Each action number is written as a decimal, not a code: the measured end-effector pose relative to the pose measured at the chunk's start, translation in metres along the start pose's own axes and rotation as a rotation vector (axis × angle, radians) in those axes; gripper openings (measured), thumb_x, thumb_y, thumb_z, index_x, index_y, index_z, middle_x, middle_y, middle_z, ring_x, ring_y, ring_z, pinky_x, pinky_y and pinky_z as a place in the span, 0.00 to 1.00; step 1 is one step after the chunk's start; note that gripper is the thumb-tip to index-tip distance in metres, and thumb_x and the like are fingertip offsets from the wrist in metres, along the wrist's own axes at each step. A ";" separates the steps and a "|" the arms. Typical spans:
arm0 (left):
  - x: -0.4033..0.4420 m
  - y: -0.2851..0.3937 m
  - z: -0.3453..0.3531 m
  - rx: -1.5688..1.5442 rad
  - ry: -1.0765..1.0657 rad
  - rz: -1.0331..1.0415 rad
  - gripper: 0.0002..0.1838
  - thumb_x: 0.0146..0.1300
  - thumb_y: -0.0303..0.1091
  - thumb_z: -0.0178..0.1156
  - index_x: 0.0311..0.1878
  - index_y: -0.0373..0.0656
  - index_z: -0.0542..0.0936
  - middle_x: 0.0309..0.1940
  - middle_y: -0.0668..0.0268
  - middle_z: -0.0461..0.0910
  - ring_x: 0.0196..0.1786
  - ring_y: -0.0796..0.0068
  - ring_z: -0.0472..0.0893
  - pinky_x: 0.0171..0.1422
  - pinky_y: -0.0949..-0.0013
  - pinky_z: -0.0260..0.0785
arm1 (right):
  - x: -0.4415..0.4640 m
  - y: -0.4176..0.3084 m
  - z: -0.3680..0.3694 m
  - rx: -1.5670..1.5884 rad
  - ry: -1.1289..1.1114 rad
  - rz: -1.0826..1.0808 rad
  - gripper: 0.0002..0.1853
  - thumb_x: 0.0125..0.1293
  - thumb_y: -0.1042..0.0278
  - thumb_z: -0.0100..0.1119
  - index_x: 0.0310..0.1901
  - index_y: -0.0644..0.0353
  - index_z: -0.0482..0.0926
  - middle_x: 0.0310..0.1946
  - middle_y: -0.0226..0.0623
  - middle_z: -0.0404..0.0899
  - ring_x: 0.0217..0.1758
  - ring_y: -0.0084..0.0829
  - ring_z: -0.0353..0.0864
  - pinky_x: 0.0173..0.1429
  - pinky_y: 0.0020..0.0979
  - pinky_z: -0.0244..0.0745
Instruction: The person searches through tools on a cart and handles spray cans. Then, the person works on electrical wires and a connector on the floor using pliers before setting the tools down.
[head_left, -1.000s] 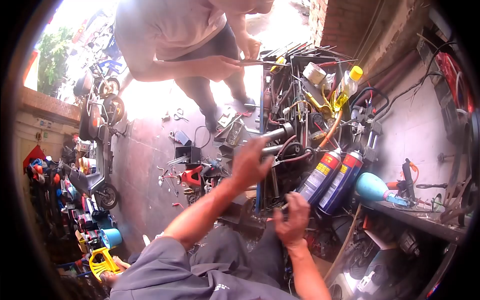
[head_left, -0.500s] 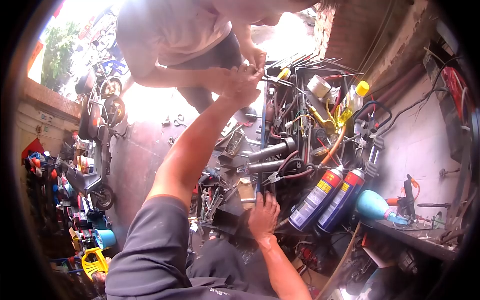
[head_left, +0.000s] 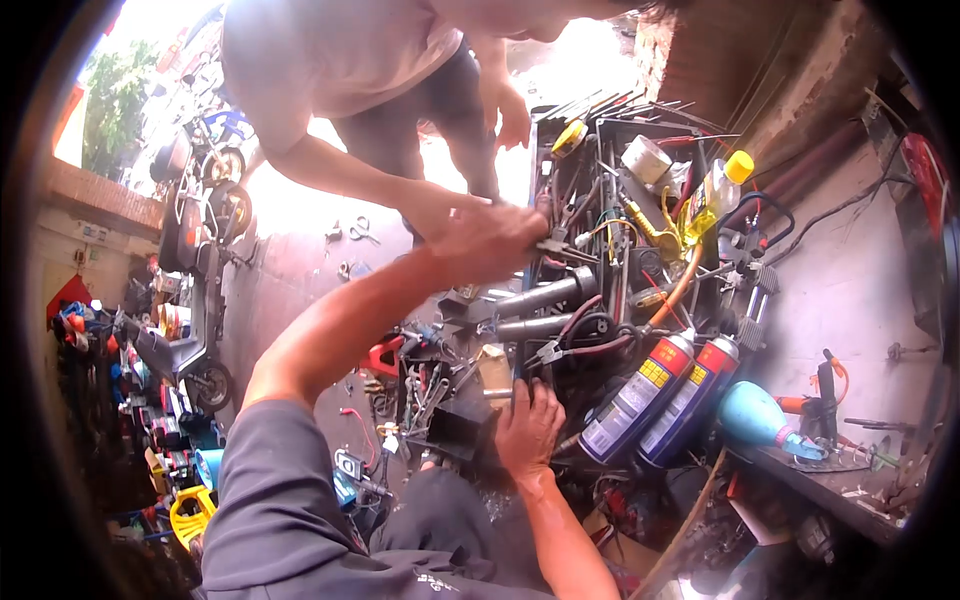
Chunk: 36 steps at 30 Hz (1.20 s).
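Note:
My left hand (head_left: 490,242) is blurred and closed over the far left part of the tool bin. A pair of pliers (head_left: 567,250) sticks out from its fingers to the right. A co-worker's forearm (head_left: 370,185) comes in just behind it, and their hand partly overlaps mine. The co-worker's other hand (head_left: 513,118) hangs free above. My right hand (head_left: 530,430) lies with fingers stretched on the near left edge of the bin (head_left: 517,365), beside a tan block (head_left: 493,370). Thick dark tubes (head_left: 545,297) and a cable clamp (head_left: 548,352) lie in front of its fingertips.
Two spray cans (head_left: 640,395) lean right of my right hand, with a light-blue bottle (head_left: 755,415) beyond them. A yellow-capped bottle (head_left: 715,200) stands among cables and tools. Loose tools (head_left: 425,395) crowd the left side. A scooter (head_left: 190,340) stands farther left.
My left hand has moved down toward me and away from the co-worker's upper hand, carrying the pliers. The co-worker's nearer arm has lowered too. My right hand stays at the bin edge.

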<state>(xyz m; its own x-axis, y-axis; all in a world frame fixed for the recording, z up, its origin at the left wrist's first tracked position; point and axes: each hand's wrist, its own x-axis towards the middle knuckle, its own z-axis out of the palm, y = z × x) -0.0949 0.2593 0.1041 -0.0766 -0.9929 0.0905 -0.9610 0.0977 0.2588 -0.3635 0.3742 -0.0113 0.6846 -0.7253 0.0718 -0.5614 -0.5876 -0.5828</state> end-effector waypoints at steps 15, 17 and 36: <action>-0.383 0.137 -0.009 -2.228 0.343 -1.197 0.37 0.54 0.27 0.66 0.68 0.38 0.65 0.51 0.58 0.77 0.52 0.61 0.80 0.55 0.57 0.74 | -0.015 -0.007 0.017 -0.056 0.091 -0.078 0.31 0.63 0.62 0.58 0.66 0.64 0.66 0.62 0.51 0.69 0.66 0.52 0.67 0.68 0.51 0.61; -0.428 0.150 -0.007 -2.464 0.502 -1.118 0.34 0.56 0.28 0.66 0.67 0.38 0.66 0.52 0.55 0.79 0.54 0.58 0.81 0.60 0.52 0.74 | -0.022 -0.006 0.024 -0.073 0.150 -0.065 0.33 0.63 0.64 0.59 0.68 0.66 0.64 0.62 0.53 0.70 0.65 0.54 0.67 0.69 0.50 0.60; -0.599 0.156 0.001 -2.356 0.729 -1.441 0.22 0.62 0.25 0.60 0.61 0.33 0.72 0.40 0.59 0.81 0.37 0.69 0.82 0.36 0.63 0.76 | -0.016 0.003 0.049 -0.372 0.072 0.372 0.21 0.71 0.57 0.47 0.60 0.61 0.70 0.54 0.55 0.79 0.56 0.58 0.77 0.58 0.52 0.69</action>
<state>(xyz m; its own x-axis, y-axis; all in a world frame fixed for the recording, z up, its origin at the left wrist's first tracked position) -0.1988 0.8692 0.0891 0.3061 -0.4750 -0.8250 0.9491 0.2199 0.2256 -0.3534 0.4018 -0.0536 0.3813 -0.9242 -0.0227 -0.8963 -0.3636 -0.2538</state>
